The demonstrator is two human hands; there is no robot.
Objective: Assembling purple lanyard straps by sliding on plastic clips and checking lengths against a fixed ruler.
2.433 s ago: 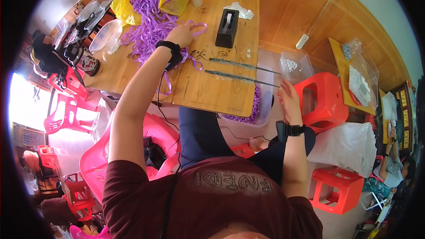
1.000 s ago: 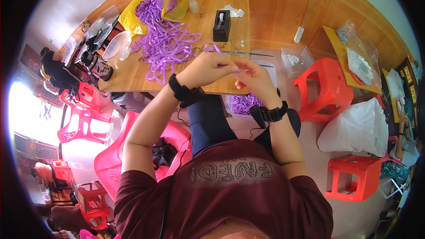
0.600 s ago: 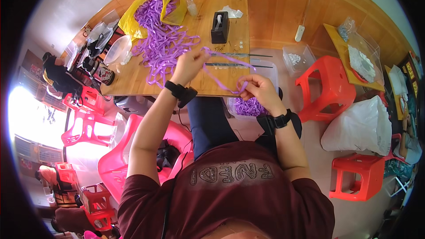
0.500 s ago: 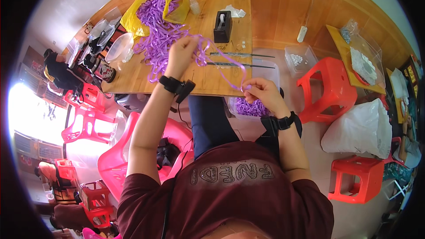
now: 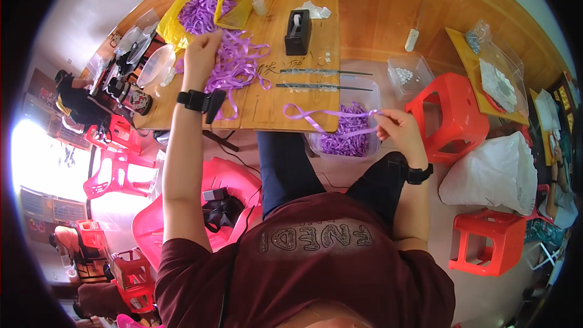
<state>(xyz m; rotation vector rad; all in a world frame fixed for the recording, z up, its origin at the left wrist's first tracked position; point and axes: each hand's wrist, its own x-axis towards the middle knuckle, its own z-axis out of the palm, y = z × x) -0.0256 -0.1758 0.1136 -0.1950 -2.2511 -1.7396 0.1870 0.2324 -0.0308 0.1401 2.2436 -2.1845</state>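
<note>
Purple ribbon (image 5: 306,115), one loose loop, trails from the right hand (image 5: 402,132), pinched lightly between thumb and fingers above the clear tub (image 5: 364,85). Farther off, the left hand (image 5: 202,54) curls at the tangled pile (image 5: 237,64); I can't tell whether it grips anything. Separating single lengths, I'd judge; the next move calls for keeping that loop unsnagged.

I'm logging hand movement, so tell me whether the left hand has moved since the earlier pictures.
Yes: the left hand has moved left, now farther from the black tape dispenser on the table.
</note>
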